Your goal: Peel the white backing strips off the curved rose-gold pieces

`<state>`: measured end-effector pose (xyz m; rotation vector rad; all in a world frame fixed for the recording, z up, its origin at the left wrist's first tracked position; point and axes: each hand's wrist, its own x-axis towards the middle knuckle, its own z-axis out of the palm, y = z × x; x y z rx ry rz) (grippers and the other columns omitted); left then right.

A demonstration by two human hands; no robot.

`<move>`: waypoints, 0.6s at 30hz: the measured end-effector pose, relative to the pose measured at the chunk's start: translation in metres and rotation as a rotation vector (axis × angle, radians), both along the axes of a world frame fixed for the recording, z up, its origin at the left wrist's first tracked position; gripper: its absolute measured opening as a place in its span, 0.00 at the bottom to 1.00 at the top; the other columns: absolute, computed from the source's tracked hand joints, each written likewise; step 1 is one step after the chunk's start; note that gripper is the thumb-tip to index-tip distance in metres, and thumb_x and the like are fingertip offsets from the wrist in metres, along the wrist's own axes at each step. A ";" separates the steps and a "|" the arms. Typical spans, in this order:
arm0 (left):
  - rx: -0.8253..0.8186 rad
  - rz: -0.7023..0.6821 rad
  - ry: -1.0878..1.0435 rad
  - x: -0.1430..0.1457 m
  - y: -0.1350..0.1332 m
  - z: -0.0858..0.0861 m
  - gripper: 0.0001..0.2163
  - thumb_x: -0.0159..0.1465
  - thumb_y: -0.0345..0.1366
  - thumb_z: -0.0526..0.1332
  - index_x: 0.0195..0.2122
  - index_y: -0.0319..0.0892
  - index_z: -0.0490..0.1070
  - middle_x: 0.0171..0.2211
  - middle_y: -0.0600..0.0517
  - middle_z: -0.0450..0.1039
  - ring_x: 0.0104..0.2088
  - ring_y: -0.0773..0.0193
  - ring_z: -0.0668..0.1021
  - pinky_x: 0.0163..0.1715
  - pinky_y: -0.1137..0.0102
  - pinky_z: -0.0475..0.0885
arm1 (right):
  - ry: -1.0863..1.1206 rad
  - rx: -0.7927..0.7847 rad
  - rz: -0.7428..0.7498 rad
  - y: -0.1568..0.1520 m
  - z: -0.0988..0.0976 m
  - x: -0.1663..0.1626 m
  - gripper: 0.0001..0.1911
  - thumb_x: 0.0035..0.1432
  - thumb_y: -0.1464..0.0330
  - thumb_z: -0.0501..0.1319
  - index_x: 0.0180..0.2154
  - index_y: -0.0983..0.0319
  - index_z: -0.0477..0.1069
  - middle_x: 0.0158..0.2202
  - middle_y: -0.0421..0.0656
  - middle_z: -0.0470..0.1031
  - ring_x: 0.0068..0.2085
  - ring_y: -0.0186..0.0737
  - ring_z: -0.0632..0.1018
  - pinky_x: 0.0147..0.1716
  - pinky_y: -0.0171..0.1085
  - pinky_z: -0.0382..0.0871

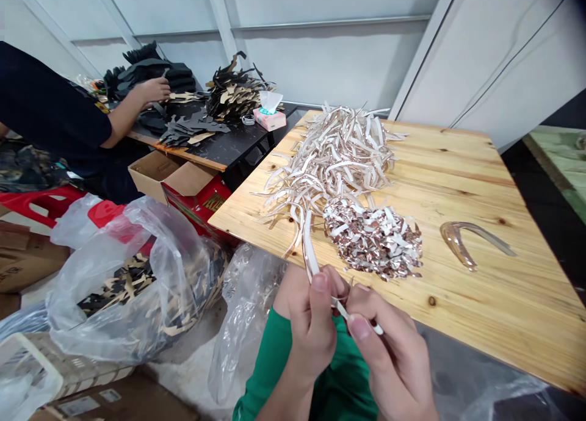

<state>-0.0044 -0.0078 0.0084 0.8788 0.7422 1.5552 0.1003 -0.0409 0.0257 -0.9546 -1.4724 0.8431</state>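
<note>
My left hand (314, 323) is closed on a curved strip (310, 250), white on its face with a shiny rose-gold edge, whose long end points up toward the table. Between thumb and fingers, my right hand (394, 348) pinches the strip's narrow white end, close beside the left hand. Both hands are held just off the table's front edge, above green clothing. Ahead of them lies a heap of small white and rose-gold scraps (373, 241). Behind it spreads a large tangled pile of similar curved strips (343, 152).
A bent shiny strip (458, 244) lies on the right of the wooden table (462, 183). At left, a co-worker's hand (153, 91) is over a black table with dark cut pieces (192, 128) and a tissue box (270, 117). Plastic bags (160, 226) and cartons crowd the floor.
</note>
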 end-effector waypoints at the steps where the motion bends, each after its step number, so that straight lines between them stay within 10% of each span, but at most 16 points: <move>1: -0.022 -0.015 -0.005 0.000 0.000 0.002 0.30 0.76 0.60 0.64 0.23 0.44 0.69 0.23 0.53 0.64 0.27 0.61 0.66 0.31 0.64 0.63 | 0.015 0.003 0.003 -0.001 0.001 -0.001 0.13 0.79 0.69 0.58 0.36 0.56 0.67 0.30 0.36 0.68 0.32 0.37 0.71 0.34 0.37 0.63; 18: -0.334 -0.236 -0.609 0.017 -0.002 0.025 0.40 0.69 0.52 0.76 0.20 0.44 0.45 0.16 0.61 0.46 0.21 0.70 0.49 0.25 0.74 0.60 | 0.197 0.147 -0.039 -0.006 0.008 -0.016 0.19 0.80 0.61 0.57 0.32 0.56 0.61 0.24 0.36 0.56 0.24 0.38 0.63 0.28 0.41 0.54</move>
